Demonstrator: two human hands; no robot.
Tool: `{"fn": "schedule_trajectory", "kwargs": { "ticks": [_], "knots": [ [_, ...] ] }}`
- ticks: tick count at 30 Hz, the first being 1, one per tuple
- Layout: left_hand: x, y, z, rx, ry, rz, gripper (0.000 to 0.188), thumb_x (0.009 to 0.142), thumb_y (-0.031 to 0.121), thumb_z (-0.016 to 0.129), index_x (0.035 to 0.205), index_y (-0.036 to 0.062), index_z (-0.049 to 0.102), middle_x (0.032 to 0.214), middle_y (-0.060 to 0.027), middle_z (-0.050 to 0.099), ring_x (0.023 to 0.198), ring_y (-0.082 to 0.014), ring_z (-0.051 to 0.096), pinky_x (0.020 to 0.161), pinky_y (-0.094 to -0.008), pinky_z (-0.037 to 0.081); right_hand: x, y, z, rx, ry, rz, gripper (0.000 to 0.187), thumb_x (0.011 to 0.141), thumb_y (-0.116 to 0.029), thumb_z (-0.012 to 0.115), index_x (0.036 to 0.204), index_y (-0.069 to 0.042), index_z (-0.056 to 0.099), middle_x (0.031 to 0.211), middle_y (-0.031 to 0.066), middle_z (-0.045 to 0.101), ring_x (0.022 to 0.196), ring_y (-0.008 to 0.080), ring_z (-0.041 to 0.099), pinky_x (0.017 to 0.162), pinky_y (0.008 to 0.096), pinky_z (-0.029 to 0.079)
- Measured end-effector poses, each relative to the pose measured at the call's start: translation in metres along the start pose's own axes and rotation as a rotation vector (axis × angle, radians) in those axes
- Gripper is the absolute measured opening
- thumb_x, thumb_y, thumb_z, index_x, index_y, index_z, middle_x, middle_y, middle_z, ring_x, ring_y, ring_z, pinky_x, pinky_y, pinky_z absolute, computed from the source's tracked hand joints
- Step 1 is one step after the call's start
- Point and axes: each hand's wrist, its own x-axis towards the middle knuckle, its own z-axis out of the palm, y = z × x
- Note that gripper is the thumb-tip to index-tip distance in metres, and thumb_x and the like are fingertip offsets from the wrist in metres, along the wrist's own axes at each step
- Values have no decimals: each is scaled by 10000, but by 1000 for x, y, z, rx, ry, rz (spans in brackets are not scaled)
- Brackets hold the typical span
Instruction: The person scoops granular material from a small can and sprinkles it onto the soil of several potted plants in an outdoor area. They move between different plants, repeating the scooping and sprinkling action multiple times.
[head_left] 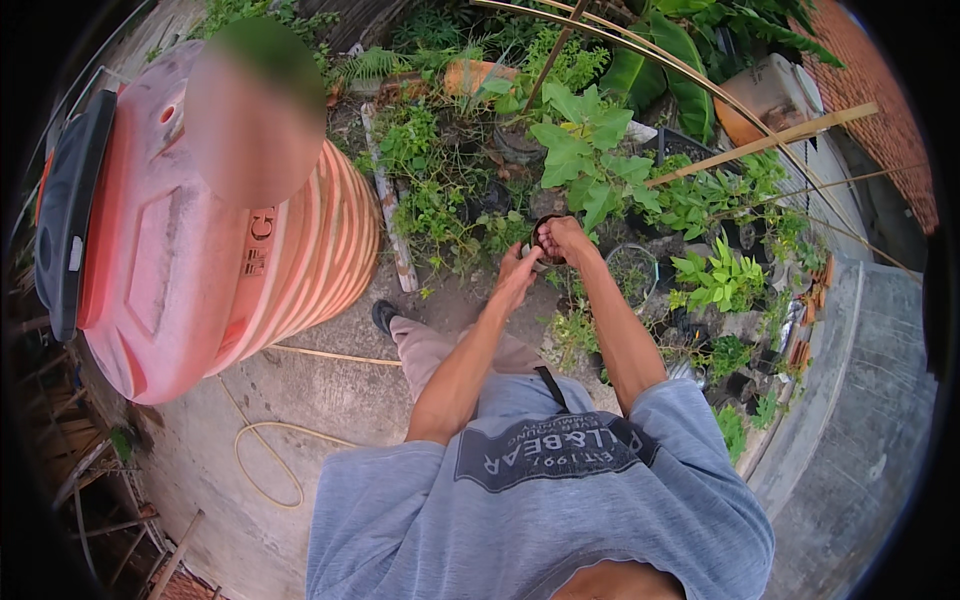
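Grey short-sleeved T-shirt cloth with a dark printed chest panel lies nearest the camera, well short of the fingers. Beyond it, small dark brown round-rimmed object sits between the two hands, partly covered by them; its exact kind is too small to tell. Left hand grasps its near side, thumb laid along it, while the right hand has its fingers curled in at its right; whether those fingers pinch anything else, I cannot tell. Just beyond the fingers stands a pale green broad-leaved plant. Right of the fingers come a round pot with a pale rim and, farther right, a bright green narrow-leaved plant. A pale flat wooden strip slants up beyond them. Left of the fingers, past low green weeds, a whitish weathered pole lies on the ground; well apart, farther left, is a large faded red ribbed plastic tank with a black round lid. Nearer than the fingers, to their left, a thin yellowish hose loops over grey concrete ground.
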Motion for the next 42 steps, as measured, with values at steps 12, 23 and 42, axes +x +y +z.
{"fn": "schedule_trajectory", "kwargs": {
  "ticks": [12, 23, 42],
  "knots": [
    [-11, -1, 17, 97, 35, -29, 869, 803, 296, 675, 1479, 22, 204, 1322, -145, 473, 1155, -242, 497, 995, -382, 384, -39, -19, -40, 9, -77, -178, 277, 992, -156, 435, 1126, 60, 546, 1055, 132, 602, 920, 199, 600, 854, 340, 526],
    [-16, -54, 26, 281, 27, -18, 877, 796, 305, 697, 1472, -4, 231, 1262, -164, 516, 1064, -243, 547, 884, -370, 454, 3, 101, -15, 195, 91, 111, 295, 940, -128, 410, 1140, 57, 523, 1031, 158, 599, 901, 233, 611, 731, 373, 535],
    [3, -106, -5, 461, -44, -123, 829, 841, 304, 659, 1472, 20, 201, 1340, -122, 448, 1182, -221, 465, 954, -412, 394, -89, 89, -37, 302, 185, -140, 288, 988, -175, 394, 1107, 1, 589, 1111, 84, 629, 1052, 187, 593, 912, 324, 470]
  ]
}}
